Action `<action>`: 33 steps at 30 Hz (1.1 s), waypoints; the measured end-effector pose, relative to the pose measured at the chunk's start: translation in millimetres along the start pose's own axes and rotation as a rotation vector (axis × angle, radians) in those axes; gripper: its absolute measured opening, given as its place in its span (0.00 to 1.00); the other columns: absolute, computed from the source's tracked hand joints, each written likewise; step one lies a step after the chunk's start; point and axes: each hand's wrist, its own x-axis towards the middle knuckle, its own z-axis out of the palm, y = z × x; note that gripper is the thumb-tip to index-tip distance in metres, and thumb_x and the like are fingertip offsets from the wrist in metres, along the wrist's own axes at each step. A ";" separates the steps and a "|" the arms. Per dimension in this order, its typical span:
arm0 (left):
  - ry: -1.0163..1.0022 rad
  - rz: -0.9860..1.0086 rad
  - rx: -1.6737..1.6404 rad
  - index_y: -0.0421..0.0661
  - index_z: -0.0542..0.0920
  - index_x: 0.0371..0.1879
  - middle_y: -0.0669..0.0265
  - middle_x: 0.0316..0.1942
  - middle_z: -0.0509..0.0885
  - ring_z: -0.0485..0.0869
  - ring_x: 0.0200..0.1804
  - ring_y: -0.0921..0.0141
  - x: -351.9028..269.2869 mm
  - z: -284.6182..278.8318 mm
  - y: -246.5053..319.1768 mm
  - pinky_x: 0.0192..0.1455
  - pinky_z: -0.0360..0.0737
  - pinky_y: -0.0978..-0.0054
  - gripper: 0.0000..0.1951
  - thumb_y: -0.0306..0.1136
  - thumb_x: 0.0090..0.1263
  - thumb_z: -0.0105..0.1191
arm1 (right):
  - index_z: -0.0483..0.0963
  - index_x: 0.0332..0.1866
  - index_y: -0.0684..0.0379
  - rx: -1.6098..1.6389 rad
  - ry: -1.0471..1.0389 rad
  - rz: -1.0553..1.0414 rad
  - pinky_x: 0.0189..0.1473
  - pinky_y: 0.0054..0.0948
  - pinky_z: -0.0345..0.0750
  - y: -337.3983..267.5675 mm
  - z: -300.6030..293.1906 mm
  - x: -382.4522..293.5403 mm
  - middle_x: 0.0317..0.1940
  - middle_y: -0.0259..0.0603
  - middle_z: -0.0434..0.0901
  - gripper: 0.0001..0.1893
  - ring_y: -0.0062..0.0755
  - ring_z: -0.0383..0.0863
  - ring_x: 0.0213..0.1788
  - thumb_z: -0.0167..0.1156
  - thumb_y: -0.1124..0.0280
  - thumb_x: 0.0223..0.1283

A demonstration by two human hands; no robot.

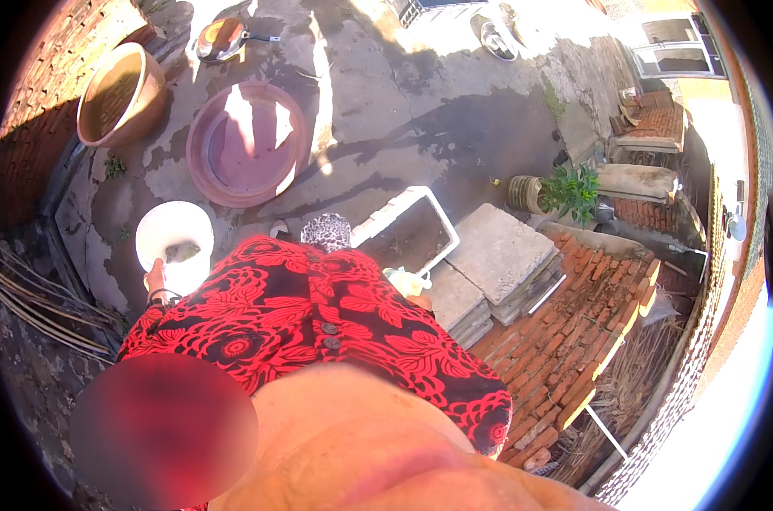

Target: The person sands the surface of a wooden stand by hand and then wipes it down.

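At the left, my left hand grips the rim of a white bucket, which has a small dark clump inside. My right hand, partly covered by the red and black patterned sleeve, holds a pale, partly see-through object of unclear kind. Just beyond it lies a rectangular basin with a white rim and a dark inside. A wide reddish-purple round tub rests on the ground ahead, beyond the bucket.
A deep tan tub leans at the brick wall. Beyond stands a pan. Concrete slabs and a low brick structure border the right side, near a potted plant. Long thin canes lie at the left.
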 end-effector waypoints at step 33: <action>-0.323 0.249 0.539 0.25 0.82 0.32 0.46 0.28 0.85 0.87 0.34 0.57 242.1 445.1 798.1 0.38 0.80 0.62 0.32 0.53 0.53 0.63 | 0.83 0.33 0.68 -0.099 0.164 -0.217 0.39 0.39 0.76 -763.1 -323.5 365.5 0.29 0.52 0.85 0.20 0.40 0.83 0.32 0.68 0.57 0.45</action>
